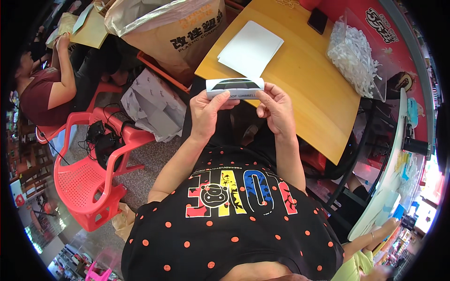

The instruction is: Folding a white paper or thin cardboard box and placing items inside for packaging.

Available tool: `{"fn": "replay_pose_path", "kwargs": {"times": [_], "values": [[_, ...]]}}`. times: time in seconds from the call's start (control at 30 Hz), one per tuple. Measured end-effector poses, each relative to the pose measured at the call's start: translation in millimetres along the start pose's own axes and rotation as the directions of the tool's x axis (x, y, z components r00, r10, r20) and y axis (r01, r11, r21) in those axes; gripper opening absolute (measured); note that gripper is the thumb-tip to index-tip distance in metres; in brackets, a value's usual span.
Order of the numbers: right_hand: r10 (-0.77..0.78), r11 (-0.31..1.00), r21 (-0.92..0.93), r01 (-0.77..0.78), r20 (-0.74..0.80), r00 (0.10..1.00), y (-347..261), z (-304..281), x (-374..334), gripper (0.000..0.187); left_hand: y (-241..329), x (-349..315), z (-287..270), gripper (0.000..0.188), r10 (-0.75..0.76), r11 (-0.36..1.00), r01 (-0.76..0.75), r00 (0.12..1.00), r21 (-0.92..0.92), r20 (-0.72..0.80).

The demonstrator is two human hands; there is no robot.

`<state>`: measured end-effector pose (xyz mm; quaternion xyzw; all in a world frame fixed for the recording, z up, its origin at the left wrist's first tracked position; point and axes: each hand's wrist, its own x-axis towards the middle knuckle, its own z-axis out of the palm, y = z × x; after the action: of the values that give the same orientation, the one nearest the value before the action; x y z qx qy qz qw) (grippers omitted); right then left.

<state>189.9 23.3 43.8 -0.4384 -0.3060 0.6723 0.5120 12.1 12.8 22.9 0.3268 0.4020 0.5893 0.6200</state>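
Between my two hands, in front of the wooden table's near corner, is a white printed paper (236, 93) with a dark arched picture, curled or folded over on itself. My left hand (204, 114) pinches its left end, thumb on the front. At the right end, my right hand (277, 107) grips the edge between thumb and fingers. The fingers behind the paper are partly hidden. Just beyond it, a stack of white sheets (251, 47) lies on the wooden table (323, 93).
A clear bin of white paper strips (354, 54) and a black phone (317, 20) sit on the table. Left of it stand a large sack (164, 37), a crumpled carton (154, 105) and a red plastic chair (84, 187) with black cables. A co-worker (47, 96) sits at far left.
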Motion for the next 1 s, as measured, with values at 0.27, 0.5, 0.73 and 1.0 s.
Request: {"fn": "replay_pose_path", "kwargs": {"times": [0.27,0.5,0.73,1.0], "values": [[-0.111,0.993,-0.041,0.112,0.038,0.993,15.4,6.2,5.4,0.014,-0.6,0.7,6.3,0.016,-0.027,1.0,0.028,0.999,0.007,-0.039],[-0.118,0.988,-0.106,0.114,-0.025,0.993,20.2,12.1,3.5,0.014,-2.0,5.0,13.3,0.019,-0.009,0.994,0.021,0.994,0.112,-0.105],[-0.111,0.986,-0.126,0.113,0.02,0.994,20.0,-4.2,2.7,0.015,-0.9,2.5,-10.6,0.023,-0.201,0.978,0.192,0.971,0.076,0.13],[0.046,0.999,0.007,-0.048,0.202,0.978,17.0,-25.9,-5.4,0.027,16.1,1.0,-36.2,0.018,-0.269,0.957,0.254,0.957,0.139,0.104]]}}
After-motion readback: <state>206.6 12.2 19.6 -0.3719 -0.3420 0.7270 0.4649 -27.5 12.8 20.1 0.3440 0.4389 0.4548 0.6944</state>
